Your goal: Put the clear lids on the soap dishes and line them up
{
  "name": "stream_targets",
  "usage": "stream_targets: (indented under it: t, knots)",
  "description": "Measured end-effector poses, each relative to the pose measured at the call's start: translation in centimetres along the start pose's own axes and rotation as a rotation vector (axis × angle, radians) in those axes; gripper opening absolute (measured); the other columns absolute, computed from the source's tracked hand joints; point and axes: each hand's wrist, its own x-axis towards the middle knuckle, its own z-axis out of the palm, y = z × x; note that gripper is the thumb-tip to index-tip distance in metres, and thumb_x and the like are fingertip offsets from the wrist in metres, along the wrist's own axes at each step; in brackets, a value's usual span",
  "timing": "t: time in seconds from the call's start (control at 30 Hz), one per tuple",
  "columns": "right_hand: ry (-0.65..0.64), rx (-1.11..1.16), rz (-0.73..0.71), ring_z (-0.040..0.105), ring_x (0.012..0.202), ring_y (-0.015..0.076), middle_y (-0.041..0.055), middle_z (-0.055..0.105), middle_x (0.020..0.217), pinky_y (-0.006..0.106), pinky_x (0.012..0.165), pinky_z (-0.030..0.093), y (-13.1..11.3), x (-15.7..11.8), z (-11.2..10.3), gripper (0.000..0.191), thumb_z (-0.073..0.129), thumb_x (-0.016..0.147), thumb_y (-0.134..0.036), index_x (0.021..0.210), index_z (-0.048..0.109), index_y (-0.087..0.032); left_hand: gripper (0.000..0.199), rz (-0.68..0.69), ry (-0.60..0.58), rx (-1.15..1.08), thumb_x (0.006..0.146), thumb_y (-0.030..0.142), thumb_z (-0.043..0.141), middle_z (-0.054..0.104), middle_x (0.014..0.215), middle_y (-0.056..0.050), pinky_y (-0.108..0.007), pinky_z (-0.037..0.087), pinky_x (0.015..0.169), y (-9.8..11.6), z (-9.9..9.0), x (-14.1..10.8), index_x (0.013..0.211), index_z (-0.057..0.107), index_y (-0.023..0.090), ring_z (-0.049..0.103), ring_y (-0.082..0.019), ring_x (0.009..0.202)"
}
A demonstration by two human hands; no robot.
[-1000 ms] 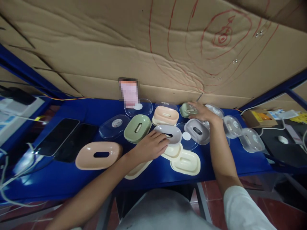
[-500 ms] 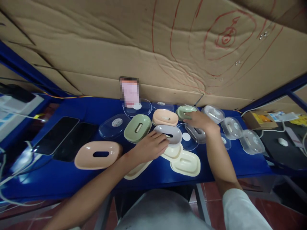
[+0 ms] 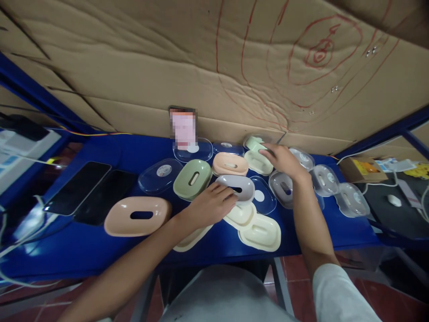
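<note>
My left hand [image 3: 214, 201] has its fingers curled over the near left rim of a grey oval soap dish [image 3: 246, 188] with a slot in its base; the thumb is hidden. Farther back, my right hand [image 3: 281, 156] pinches the far edge of a pale green soap dish [image 3: 259, 164]. Behind that lies a light green piece [image 3: 255, 143] in a clear lid. Cream trays [image 3: 259, 232] are in front of the grey dish. To its left is a deeper green dish [image 3: 192, 179], and beyond it a peach dish [image 3: 231, 162].
A larger peach dish [image 3: 114, 219] stands at left, beside two dark phones [image 3: 78, 188]. Clear lids [image 3: 154, 179] lie along the back. Several lidded grey dishes [image 3: 325, 180] sit at right. A pixelated phone [image 3: 183, 127] leans on the cardboard wall [image 3: 134, 58].
My right hand has moved slightly right, and the pale green dish has come out beside the light green piece. The grey lidded dish near my right wrist has shifted right. My left hand stays put.
</note>
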Motion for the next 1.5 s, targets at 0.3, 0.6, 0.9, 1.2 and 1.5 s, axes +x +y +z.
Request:
stream_targets:
  t: [0.3,0.6,0.9,1.2,1.5]
  knots:
    - [0.084,-0.012,0.305,0.066,0.133,0.0361,0.0142,0.072,0.142,0.052,0.114,0.050,3.9,-4.9,-2.0,0.045,0.047,0.108,-0.040,0.145,0.066,-0.020,0.034,-0.074,0.143,0.049,0.100,0.009,0.056,0.072,0.128,-0.009,-0.045,0.043,0.106,0.7,-0.3,-0.1,0.128,0.070,0.021,0.064,-0.026,0.112]
    - [0.171,0.112,0.291,0.059,0.142,0.0359,0.0129,0.064,0.152,0.058,0.117,0.049,2.5,-15.2,2.7,0.057,0.048,0.107,-0.060,0.152,0.058,-0.026,0.014,0.054,-0.065,0.031,0.104,0.020,0.059,0.068,0.134,-0.010,-0.046,0.043,0.107,2.3,-1.1,0.6,0.114,0.070,0.020,0.063,-0.028,0.121]
    - [0.923,0.237,0.420,0.075,0.111,0.0312,0.0111,0.080,0.108,0.052,0.102,0.058,-1.0,-18.8,5.3,0.038,0.048,0.109,-0.047,0.105,0.078,-0.024,0.033,-0.044,-0.063,0.016,0.105,0.029,0.061,0.057,0.155,-0.017,-0.060,0.038,0.121,2.4,-3.1,-0.1,0.137,0.065,0.022,0.055,-0.035,0.142]
    - [0.656,0.149,0.542,0.075,0.078,0.0307,0.0086,0.080,0.079,0.045,0.079,0.056,2.3,-21.3,7.4,0.047,0.055,0.105,-0.054,0.081,0.081,-0.023,0.061,-0.412,0.041,-0.021,0.101,0.055,0.064,0.051,0.163,-0.019,-0.071,0.032,0.124,7.6,-2.6,-8.3,0.154,0.055,0.027,0.052,-0.042,0.148]
    - [0.821,0.100,0.587,0.071,0.117,0.0375,0.0153,0.077,0.118,0.057,0.103,0.054,2.5,-24.5,6.7,0.050,0.046,0.107,-0.057,0.115,0.078,-0.019,0.062,-0.898,0.299,0.011,0.103,0.046,0.052,0.062,0.150,0.004,-0.059,0.044,0.121,0.3,-8.1,-11.7,0.162,0.035,0.056,0.060,-0.035,0.139]
